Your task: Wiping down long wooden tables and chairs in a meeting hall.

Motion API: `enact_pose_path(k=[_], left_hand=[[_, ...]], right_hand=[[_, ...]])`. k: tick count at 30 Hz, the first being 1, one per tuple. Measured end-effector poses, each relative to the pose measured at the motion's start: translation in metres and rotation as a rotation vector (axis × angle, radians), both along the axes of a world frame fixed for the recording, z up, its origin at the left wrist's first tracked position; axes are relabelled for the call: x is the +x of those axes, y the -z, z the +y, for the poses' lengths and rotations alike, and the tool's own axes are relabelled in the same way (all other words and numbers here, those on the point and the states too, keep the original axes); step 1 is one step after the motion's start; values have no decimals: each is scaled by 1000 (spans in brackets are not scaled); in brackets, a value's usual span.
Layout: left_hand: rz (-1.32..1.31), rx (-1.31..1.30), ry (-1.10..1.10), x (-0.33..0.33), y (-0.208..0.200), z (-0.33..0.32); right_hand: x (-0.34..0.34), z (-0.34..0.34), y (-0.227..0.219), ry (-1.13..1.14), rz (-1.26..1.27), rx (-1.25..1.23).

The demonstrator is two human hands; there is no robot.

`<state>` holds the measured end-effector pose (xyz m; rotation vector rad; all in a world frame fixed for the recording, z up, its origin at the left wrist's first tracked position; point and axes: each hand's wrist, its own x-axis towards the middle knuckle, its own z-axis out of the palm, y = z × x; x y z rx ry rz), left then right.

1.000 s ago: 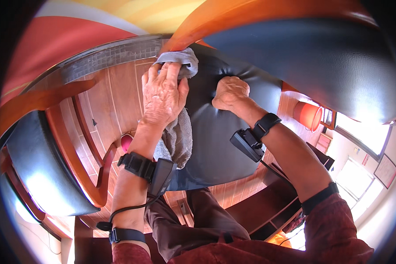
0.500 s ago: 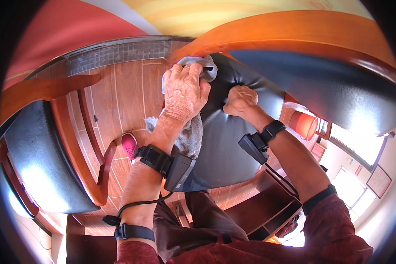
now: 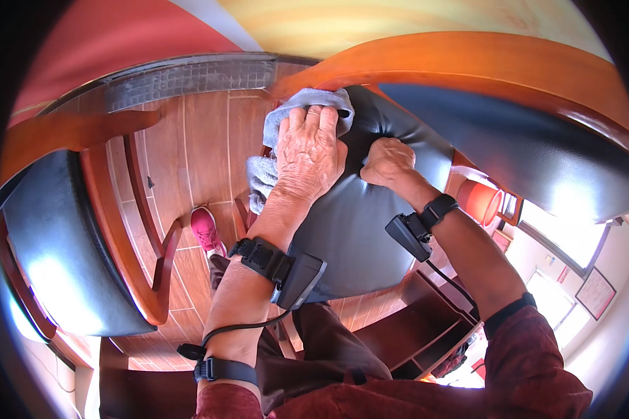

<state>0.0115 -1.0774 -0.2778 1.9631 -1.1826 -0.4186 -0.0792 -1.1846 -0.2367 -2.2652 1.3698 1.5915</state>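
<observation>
A grey-blue cloth [image 3: 279, 115] lies bunched at the far left corner of a black padded chair seat [image 3: 360, 244]. My left hand [image 3: 307, 150] presses it down with the fingers bent over it; a loose end hangs at the seat's left edge, beside my wrist. Closed in a fist, my right hand [image 3: 388, 162] leans on the same seat, near its backrest, and dents the padding. Nothing shows in that fist, though its underside is hidden. The dark backrest [image 3: 510, 140] with its curved wooden top rail [image 3: 482, 59] rises beyond.
Another wooden chair with a dark seat [image 3: 70, 244] stands at the left. A pink shoe [image 3: 204, 227] rests on the brown plank-patterned floor [image 3: 206, 140]. To the right are a red bucket [image 3: 479, 201] and a framed sheet [image 3: 595, 291] on the wall. Dark wooden furniture [image 3: 419, 325] is near my legs.
My left hand has shifted slightly right and nearer with the cloth. The loose end has swung off the seat to the left of my wrist. My right fist stays planted.
</observation>
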Motion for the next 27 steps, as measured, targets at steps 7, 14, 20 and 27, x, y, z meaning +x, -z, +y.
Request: enact_pose_path(k=[7,14,20,27], left_hand=[[1532,-297,-454,20,39,63],[1728,-29,-508,19,113,89],[93,64,42,25,196,32],[483,81,-245,30,173,-15]], right_hand=[[-10,-3,4,-31,7,-33],[-7,-6,1,21,67,-5],[-5,0,1,-5,-116,-9],[-9,-9,-4,-47,-20,35]])
